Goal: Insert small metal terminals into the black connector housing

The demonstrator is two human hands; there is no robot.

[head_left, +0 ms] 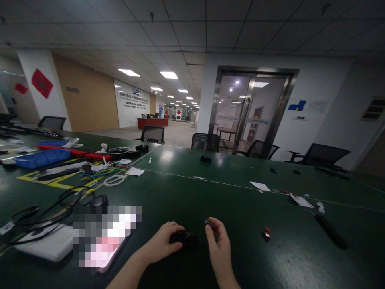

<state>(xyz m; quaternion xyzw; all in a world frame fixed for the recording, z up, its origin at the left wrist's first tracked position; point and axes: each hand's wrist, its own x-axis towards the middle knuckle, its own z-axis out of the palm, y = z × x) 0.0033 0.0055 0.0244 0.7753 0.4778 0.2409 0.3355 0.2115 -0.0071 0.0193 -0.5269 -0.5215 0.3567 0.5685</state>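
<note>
My left hand [165, 241] grips the left end of a small black block-like object [188, 238] on the dark green table, thumb in front and fingers behind. Too dark to make out, its kind stays unclear. Just right of it, my right hand [219, 241] is raised slightly, pinching a small dark piece with a metallic glint [207, 222] between thumb and fingertips. The two hands are apart. Farther right on the table lies a small red and silver item [266, 233].
On the left are a pixelated, phone-like slab [111, 241], a white box [48, 241] with black cables, and a blue tray [43, 158]. A black-handled tool [331, 230] and paper scraps [260, 186] lie right. Another black block [206, 159] sits ahead; chairs [205, 141] line the far edge.
</note>
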